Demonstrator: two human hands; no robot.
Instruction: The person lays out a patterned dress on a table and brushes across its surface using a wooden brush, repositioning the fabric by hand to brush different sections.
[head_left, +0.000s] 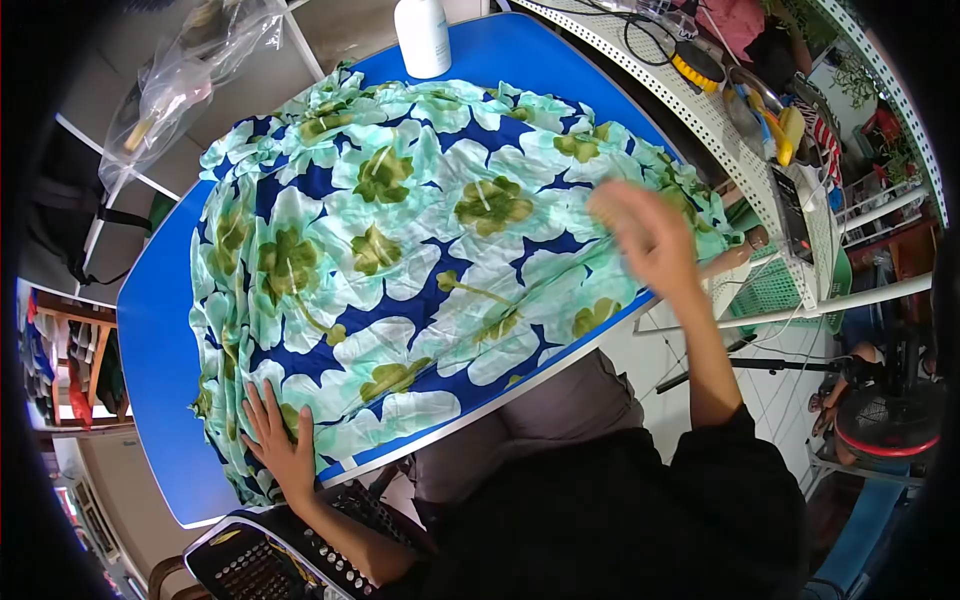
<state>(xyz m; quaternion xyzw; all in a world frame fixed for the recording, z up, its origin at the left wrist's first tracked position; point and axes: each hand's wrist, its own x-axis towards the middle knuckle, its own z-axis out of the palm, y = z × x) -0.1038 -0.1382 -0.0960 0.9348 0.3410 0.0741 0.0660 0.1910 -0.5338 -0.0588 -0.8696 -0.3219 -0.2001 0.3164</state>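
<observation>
On the head view I have the floral cloth (430, 300) spread over the blue table (158, 345), covering most of its middle, with loose wrinkles across it and bunched folds along the far edge and both sides. The left hand (278, 442) lies palm down on the cloth's near left part, fingers spread wide and straight, nothing gripped that I can see. The right hand (652, 240) is over the cloth's right side, its fingers partly bent; it is blurred on my feed, so I cannot tell whether it holds anything, or whether it touches the fabric or sits just above it. A white bottle (424, 40) stands upright on the table past the cloth's far edge. To my right runs a white perforated shelf (735, 130) carrying a yellow-and-black brush (697, 66) and other small items, with a green basket (770, 292) below it. Further out I make out a black fan (888, 418) with a red rim. At upper left there is a clear plastic bag (185, 80) in front of pale panels. The person's grey-clad knees (520, 420) reach the table's near edge.
</observation>
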